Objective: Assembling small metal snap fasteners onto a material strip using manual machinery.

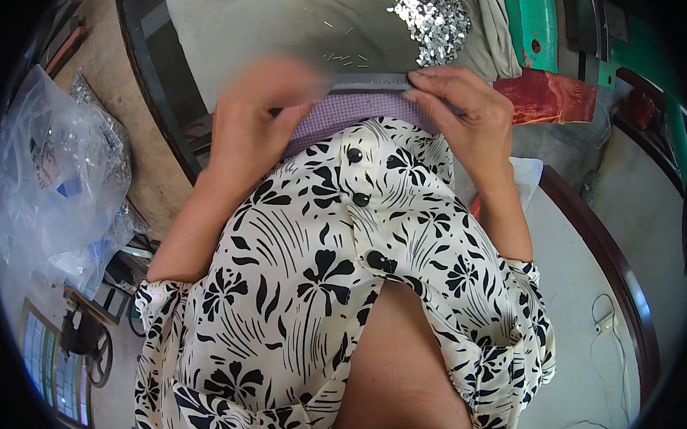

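A narrow grey strip (371,81) with a row of small marks along it runs between my two hands, just above a purple woven cloth (347,112). At its right end, the thumb and forefinger of my right hand (472,105) pinch it. My left hand (248,128) is at the strip's left end, its thumb bent inward; its other fingers are blurred, so its grip does not show. Beyond the strip, several thin, short silvery pins (345,61) lie scattered on a grey-green cloth (267,23). A heap of shiny silver pieces (435,25) rests farther back on the same cloth.
Clear plastic bags (49,181) bulge at the left. A green metal part (533,32) and a reddish-brown piece (552,99) stand at the far right. A dark curved edge (610,262) runs down the right side, with a pale cable (606,322) beyond it.
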A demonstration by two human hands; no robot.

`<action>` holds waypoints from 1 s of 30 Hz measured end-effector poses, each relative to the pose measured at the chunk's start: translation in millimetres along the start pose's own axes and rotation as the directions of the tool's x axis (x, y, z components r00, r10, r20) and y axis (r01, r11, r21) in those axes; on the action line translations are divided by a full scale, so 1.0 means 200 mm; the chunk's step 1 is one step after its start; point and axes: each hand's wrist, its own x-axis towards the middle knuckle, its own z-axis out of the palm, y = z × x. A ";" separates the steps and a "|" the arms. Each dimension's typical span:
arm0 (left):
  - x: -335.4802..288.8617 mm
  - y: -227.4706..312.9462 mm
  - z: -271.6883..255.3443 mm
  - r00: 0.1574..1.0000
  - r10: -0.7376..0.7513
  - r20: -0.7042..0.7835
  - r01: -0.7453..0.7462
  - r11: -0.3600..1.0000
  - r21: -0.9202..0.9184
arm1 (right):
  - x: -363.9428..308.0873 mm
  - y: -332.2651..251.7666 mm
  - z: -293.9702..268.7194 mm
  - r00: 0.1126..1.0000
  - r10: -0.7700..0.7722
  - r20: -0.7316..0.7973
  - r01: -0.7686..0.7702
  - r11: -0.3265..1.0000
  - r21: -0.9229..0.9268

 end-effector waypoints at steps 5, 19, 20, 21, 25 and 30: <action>0.07 0.01 -0.04 0.995 -0.075 0.062 0.075 0.997 0.002 | 0.09 -0.03 -0.03 0.997 0.077 0.027 -0.075 0.996 -0.054; 0.07 -0.01 -0.03 0.998 -0.065 0.025 0.065 0.998 0.010 | 0.15 -0.07 -0.01 0.973 -0.192 0.129 0.213 0.962 -0.170; 0.07 -0.01 -0.02 0.998 -0.065 0.026 0.065 0.998 0.008 | 0.15 -0.06 -0.01 0.976 -0.179 0.121 0.196 0.969 -0.149; 0.07 -0.01 -0.02 0.999 -0.042 0.017 0.041 0.999 0.029 | 0.14 -0.06 -0.01 0.977 -0.177 0.120 0.194 0.969 -0.150; 0.06 -0.03 -0.01 1.000 0.007 -0.013 -0.006 0.998 0.064 | 0.15 -0.05 -0.06 0.986 -0.163 0.025 0.165 0.979 -0.124; 0.07 -0.02 -0.01 1.000 0.001 -0.008 -0.001 0.998 0.070 | 0.15 0.04 -0.14 0.987 -0.025 -0.156 -0.018 0.964 -0.266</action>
